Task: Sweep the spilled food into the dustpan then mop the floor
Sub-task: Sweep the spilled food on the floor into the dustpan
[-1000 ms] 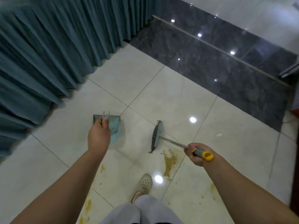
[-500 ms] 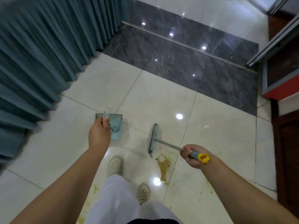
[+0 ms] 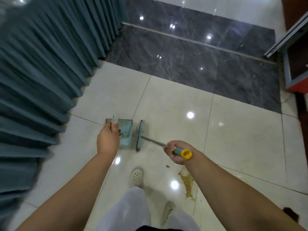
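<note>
Teal plastic forms the dustpan (image 3: 126, 135), which the left hand (image 3: 108, 142) holds by its handle, fingers curled round the top and the thumb lying along it; the pan hangs in front of the person above the cream floor tiles (image 3: 241, 139), and a few dark crumbs show inside it near the comb-like teeth. Just to its right, close beside the pan's edge, is the head of the broom (image 3: 139, 135), a narrow teal strip with dark bristles, seen edge-on and running roughly away from the person. Whether it touches the pan cannot be told. A thin metal shaft slants from the head back to the right hand (image 3: 177, 151), which grips the grey-green handle with all fingers wrapped round it; the yellow end cap (image 3: 187, 154) sticks out past the wrist side of the hand. The spilled food (image 3: 188, 182) lies as a yellowish-brown smear on the tiles below the right forearm, near a grout line, with a small dark bit (image 3: 167, 166) apart from it, between the smear and the broom. Two pale perforated clogs (image 3: 137, 176) and white trousers show at the bottom. Pleated teal curtains (image 3: 41, 80) fill the left side, and a band of dark marble floor (image 3: 191, 64) crosses ahead.
</note>
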A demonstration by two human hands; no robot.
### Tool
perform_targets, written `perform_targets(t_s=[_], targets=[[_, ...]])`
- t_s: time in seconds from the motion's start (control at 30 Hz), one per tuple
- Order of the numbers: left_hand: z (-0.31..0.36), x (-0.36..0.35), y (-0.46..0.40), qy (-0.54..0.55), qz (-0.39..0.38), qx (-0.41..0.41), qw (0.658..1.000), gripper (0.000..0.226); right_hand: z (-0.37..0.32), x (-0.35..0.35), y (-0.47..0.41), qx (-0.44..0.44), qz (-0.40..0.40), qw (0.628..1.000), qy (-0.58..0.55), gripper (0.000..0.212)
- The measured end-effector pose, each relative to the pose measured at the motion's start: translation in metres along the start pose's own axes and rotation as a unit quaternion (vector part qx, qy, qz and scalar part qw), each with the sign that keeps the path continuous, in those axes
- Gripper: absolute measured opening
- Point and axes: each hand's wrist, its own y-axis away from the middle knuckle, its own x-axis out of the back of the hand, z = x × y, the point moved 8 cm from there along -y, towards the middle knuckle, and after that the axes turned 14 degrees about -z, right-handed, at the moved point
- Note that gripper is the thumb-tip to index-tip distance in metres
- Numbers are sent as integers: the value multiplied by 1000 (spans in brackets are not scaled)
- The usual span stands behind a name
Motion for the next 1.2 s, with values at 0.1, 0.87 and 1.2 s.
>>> perform_targets(t_s=[0.1, 0.87, 1.2], targets=[[8, 17, -36, -27, -15, -6, 999, 44, -8, -27, -32, 5, 0, 1000, -23, 12], [104, -66, -101, -155, -201, -135, 958, 45, -24, 108, 60, 248, 98, 904, -334, 14], [132, -109, -91, -142, -257, -180, 939, 47, -27, 92, 89, 280, 82, 889, -353, 15]])
